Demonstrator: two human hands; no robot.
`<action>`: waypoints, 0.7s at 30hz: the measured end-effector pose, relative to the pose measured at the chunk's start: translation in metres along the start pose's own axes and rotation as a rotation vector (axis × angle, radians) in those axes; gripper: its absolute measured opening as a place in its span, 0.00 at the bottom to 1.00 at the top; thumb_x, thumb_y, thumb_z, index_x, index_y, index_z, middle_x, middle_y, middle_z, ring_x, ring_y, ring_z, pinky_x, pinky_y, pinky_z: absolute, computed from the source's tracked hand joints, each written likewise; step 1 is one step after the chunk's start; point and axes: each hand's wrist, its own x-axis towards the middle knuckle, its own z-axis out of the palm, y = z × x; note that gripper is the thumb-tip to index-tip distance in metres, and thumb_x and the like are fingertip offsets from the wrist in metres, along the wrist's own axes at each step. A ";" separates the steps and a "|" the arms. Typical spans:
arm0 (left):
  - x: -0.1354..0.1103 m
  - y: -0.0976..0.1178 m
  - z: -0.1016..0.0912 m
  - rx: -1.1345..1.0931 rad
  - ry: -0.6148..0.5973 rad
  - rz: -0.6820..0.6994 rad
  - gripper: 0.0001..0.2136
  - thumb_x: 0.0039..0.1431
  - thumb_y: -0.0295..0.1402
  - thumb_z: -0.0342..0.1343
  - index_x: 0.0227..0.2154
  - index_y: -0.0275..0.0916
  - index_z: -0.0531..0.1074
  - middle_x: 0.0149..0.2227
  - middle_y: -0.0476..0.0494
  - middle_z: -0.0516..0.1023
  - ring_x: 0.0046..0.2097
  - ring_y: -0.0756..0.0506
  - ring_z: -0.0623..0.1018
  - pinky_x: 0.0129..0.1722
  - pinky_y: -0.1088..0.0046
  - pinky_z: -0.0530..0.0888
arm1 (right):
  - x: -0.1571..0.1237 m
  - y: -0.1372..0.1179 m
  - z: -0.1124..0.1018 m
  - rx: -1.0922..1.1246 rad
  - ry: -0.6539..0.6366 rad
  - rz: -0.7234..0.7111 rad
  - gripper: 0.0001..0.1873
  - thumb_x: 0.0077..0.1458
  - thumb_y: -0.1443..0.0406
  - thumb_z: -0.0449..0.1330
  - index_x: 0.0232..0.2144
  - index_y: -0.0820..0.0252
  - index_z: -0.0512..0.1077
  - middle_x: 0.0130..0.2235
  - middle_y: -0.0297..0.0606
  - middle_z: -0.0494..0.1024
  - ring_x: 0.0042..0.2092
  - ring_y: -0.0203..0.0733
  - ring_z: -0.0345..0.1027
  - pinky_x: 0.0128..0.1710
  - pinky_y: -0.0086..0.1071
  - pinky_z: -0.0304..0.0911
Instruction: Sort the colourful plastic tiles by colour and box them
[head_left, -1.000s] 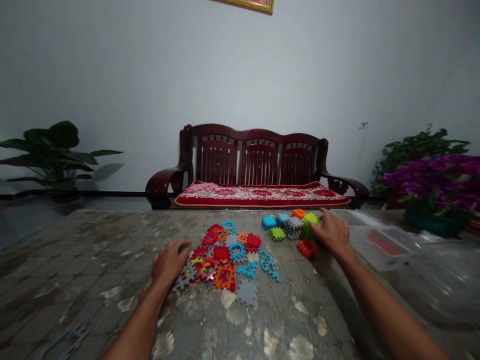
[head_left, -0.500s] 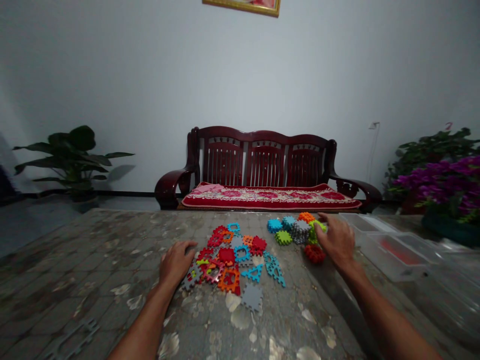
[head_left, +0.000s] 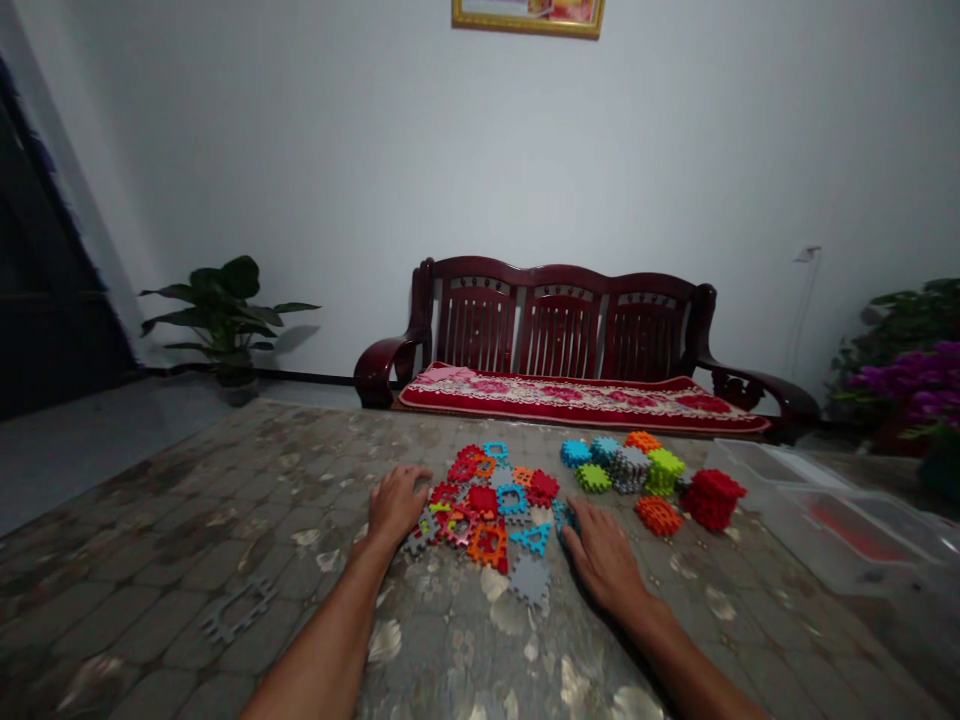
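Note:
A loose pile of flat, toothed plastic building tiles lies in the middle of the table: red tiles [head_left: 482, 500], an orange frame tile [head_left: 488, 544], blue frame tiles [head_left: 512, 499] and a grey square tile [head_left: 531, 580] at its near edge. My left hand [head_left: 396, 510] rests at the pile's left side beside a grey tile [head_left: 422, 532], fingers loosely apart and holding nothing visible. My right hand [head_left: 604, 556] is at the right side, fingers apart, partly covering a teal tile [head_left: 559, 513]. Whether it touches that tile is unclear.
Sorted stacks stand farther right: blue [head_left: 576, 453], grey [head_left: 629, 468], lime green [head_left: 663, 471], orange [head_left: 658, 515] and red [head_left: 712, 498]. Clear plastic boxes [head_left: 847, 535] stand at the table's right. A grey frame piece [head_left: 240, 608] lies at left. Behind the table is a wooden bench [head_left: 544, 320].
My right hand has moved left from the stacks to the pile's right side. My left hand stays by the pile's left edge. The view has turned slightly left.

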 end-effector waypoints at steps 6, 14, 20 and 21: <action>-0.004 0.005 -0.002 0.019 -0.032 0.016 0.16 0.61 0.31 0.51 0.50 0.44 0.76 0.56 0.41 0.76 0.58 0.41 0.73 0.60 0.61 0.65 | 0.008 -0.010 -0.006 -0.002 -0.086 -0.039 0.21 0.66 0.59 0.48 0.55 0.56 0.72 0.56 0.48 0.76 0.58 0.54 0.69 0.57 0.49 0.64; -0.016 0.029 0.009 0.038 -0.006 -0.041 0.19 0.64 0.32 0.48 0.57 0.41 0.70 0.60 0.36 0.72 0.61 0.39 0.70 0.64 0.57 0.59 | 0.008 -0.010 -0.007 -0.003 -0.126 -0.050 0.22 0.67 0.58 0.48 0.56 0.56 0.73 0.57 0.47 0.76 0.58 0.53 0.68 0.58 0.48 0.62; -0.015 0.035 0.005 -0.061 0.073 -0.084 0.18 0.63 0.34 0.51 0.55 0.40 0.72 0.58 0.36 0.73 0.60 0.40 0.70 0.61 0.61 0.64 | 0.007 -0.012 -0.010 -0.005 -0.151 -0.070 0.24 0.67 0.57 0.46 0.58 0.59 0.71 0.59 0.49 0.73 0.59 0.52 0.66 0.59 0.47 0.59; -0.013 0.034 0.000 -0.088 0.072 -0.053 0.17 0.61 0.35 0.53 0.51 0.39 0.74 0.55 0.37 0.75 0.58 0.40 0.72 0.60 0.63 0.65 | 0.007 -0.013 -0.011 -0.006 -0.155 -0.073 0.25 0.67 0.57 0.46 0.58 0.60 0.71 0.59 0.49 0.73 0.59 0.52 0.65 0.60 0.47 0.59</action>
